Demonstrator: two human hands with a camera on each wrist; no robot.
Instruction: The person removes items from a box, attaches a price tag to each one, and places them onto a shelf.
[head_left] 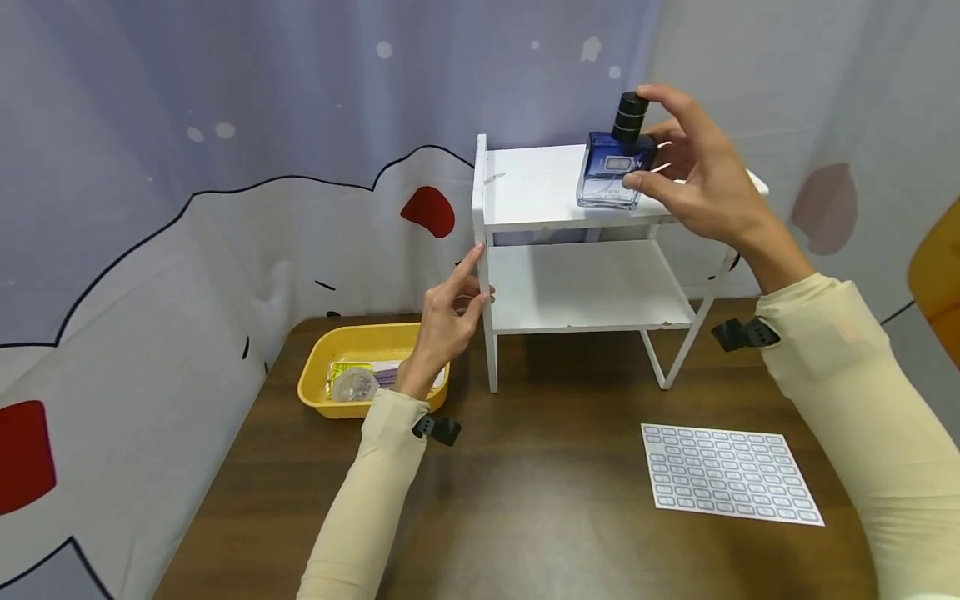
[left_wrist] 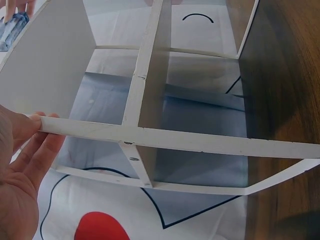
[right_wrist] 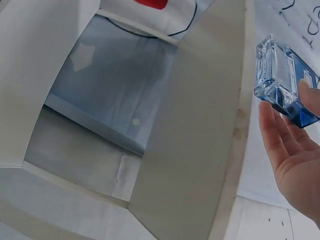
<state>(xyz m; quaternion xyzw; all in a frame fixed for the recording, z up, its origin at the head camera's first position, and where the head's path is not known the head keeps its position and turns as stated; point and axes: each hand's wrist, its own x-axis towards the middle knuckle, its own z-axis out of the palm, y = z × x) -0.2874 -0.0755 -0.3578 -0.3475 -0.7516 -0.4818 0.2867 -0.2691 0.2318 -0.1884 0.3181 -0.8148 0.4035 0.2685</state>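
A blue glass bottle with a black cap is held by my right hand at the right part of the white shelf's top board; whether its base touches the board I cannot tell. In the right wrist view the thumb and fingers grip the bottle from the side. My left hand holds the shelf's left front upright, and in the left wrist view the left hand pinches that white bar between thumb and fingers.
Behind the left forearm, a yellow basket holds a clear round item and some packets. A sheet of printed labels lies on the brown table at the right. A patterned curtain hangs behind the shelf.
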